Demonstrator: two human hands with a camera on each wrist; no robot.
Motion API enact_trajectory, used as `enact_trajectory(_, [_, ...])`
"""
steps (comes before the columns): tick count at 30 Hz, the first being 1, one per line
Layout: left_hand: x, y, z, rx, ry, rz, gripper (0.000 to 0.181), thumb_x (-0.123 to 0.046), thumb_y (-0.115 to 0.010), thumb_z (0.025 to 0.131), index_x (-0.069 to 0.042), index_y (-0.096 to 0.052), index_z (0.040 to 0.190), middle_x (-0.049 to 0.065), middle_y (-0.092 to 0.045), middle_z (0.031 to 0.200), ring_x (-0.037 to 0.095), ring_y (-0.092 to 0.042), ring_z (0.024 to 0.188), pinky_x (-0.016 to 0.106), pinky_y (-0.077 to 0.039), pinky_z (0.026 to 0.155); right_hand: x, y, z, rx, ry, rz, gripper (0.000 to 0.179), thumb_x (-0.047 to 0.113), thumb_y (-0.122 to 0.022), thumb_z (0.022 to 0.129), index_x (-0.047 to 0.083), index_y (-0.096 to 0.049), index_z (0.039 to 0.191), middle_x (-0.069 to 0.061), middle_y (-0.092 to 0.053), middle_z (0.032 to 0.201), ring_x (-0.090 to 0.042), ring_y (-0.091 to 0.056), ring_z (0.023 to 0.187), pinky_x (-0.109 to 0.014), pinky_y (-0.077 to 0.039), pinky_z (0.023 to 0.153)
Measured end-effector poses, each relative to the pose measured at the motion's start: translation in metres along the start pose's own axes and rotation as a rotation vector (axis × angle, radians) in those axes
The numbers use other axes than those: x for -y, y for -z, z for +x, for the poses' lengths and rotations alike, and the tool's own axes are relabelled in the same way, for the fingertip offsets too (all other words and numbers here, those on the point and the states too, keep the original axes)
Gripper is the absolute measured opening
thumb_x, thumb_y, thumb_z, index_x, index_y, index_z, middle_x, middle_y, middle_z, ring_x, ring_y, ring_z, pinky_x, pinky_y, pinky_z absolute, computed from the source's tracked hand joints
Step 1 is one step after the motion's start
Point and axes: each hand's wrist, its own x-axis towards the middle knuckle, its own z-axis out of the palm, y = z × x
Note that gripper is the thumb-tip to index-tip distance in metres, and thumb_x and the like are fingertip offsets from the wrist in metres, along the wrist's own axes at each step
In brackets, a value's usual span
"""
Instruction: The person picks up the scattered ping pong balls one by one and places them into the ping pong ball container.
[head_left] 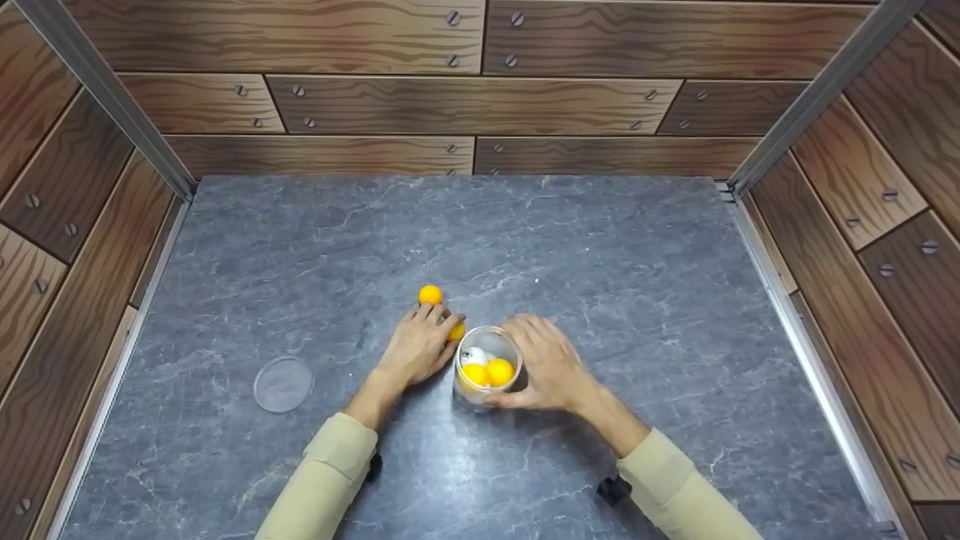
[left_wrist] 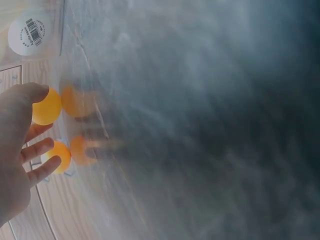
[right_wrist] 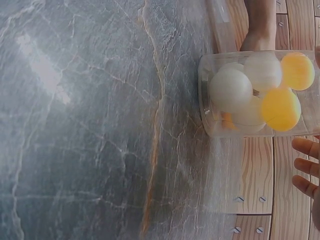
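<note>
A clear plastic jar (head_left: 459, 390) stands upright on the tabletop with white and orange table tennis balls (right_wrist: 281, 109) inside. My right hand (head_left: 551, 367) holds the jar from the right, thumb at the near side and fingers at the far side. To the jar's left, my left hand (head_left: 420, 345) pinches an orange table tennis ball (left_wrist: 46, 107) between thumb and index finger, low over the table. Another orange ball (head_left: 430, 295) lies just beyond that hand's fingers. A barcode on a round white patch (left_wrist: 30, 34) shows at the jar in the left wrist view.
A clear round lid (head_left: 283, 384) lies flat on the left of the grey marbled table (head_left: 600, 247). Wood-patterned panels (head_left: 472, 105) and metal rails (head_left: 817, 397) border the table at the back and sides.
</note>
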Motion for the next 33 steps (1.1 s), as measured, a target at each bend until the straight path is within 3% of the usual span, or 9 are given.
enact_trajectory(27, [0.002, 0.016, -0.003, -0.018, -0.034, -0.031, 0.04, -0.037, -0.066, 0.102, -0.016, -0.066, 0.136, 0.008, -0.069, 0.121, 0.031, -0.064, 0.113, 0.047, -0.057, 0.101, 0.0, 0.0, 0.001, -0.033, 0.017, -0.009, 0.102, 0.091, -0.056, 0.08, 0.007, -0.059, 0.137, -0.01, -0.069, 0.127, -0.029, -0.064, 0.121, -0.049, -0.055, 0.107])
enact_trajectory(33, [0.005, 0.021, -0.005, -0.049, -0.026, -0.054, 0.039, -0.035, -0.068, 0.101, -0.017, -0.066, 0.136, 0.007, -0.069, 0.123, 0.03, -0.064, 0.116, 0.047, -0.058, 0.099, -0.001, -0.001, 0.0, -0.041, 0.019, -0.008, 0.102, 0.091, -0.055, 0.08, 0.006, -0.059, 0.137, -0.01, -0.069, 0.127, -0.029, -0.064, 0.12, -0.049, -0.055, 0.107])
